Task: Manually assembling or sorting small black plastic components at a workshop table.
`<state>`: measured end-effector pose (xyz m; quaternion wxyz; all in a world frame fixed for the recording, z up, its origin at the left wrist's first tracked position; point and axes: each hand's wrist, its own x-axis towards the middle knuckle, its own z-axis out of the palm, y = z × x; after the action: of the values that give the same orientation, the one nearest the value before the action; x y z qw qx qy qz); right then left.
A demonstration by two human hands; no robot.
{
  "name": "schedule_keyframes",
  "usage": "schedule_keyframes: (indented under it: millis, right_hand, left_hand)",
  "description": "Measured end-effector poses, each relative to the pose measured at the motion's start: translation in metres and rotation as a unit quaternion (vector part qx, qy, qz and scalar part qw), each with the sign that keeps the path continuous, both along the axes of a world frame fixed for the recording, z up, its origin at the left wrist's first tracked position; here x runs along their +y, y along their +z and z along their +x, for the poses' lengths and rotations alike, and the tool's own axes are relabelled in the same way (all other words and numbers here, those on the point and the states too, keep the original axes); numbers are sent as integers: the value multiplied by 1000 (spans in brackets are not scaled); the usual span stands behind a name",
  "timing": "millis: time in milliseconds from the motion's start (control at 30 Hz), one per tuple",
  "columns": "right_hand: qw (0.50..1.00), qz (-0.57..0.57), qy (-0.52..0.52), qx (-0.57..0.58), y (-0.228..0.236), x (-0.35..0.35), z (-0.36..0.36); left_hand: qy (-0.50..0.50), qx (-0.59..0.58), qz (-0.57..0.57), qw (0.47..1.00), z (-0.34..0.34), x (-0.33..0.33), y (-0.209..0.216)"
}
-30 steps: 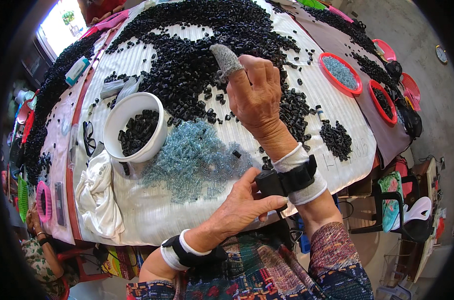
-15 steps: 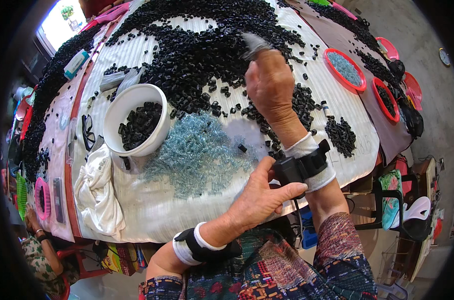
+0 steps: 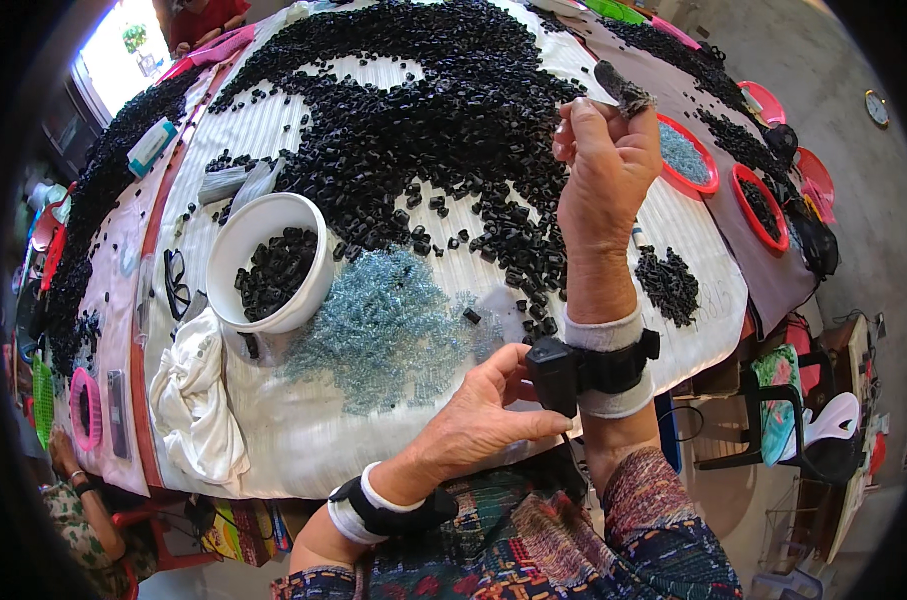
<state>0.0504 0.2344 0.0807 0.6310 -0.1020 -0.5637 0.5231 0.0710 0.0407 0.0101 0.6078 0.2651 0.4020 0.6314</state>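
Observation:
My left hand grips a black box between thumb and fingers. The box sits on a black strap over the white wristband of my right wrist. My right hand is raised over the table's right part, its fingers partly curled and apart, with nothing seen held. A dark grey cover shows at a fingertip. Beside my left hand lies a heap of small clear bluish pieces. Left of the heap, a white bucket holds black plastic pieces. More black pieces spread across the table's far half.
A white cloth and eyeglasses lie at the left. Small dark parts form a pile at the right. Beyond it stand red-rimmed trays. Another person's arm is at lower left; someone in red is at the far end.
My right hand has moved right and turned, with its fingers less tightly curled. My left hand stays at the black box, which has shifted slightly left and down.

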Motion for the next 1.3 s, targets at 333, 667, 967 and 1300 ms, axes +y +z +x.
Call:
schedule_keyframes:
  millis: [333, 667, 967, 1300]
  right_hand:
    - [992, -93, 56, 64, 12, 2, 19]
    - [988, -103, 80, 88, 15, -10, 29]
    - [995, 33, 90, 17, 16, -54, 35]
    - [964, 24, 254, -71, -3, -96, 42]
  left_hand:
    - [-58, -44, -43, 996, -1, 2, 6]
    - [18, -98, 50, 994, -40, -12, 2]
    - [164, -269, 149, 937, -96, -25, 19]
    - [253, -355, 203, 877, -127, -40, 33]
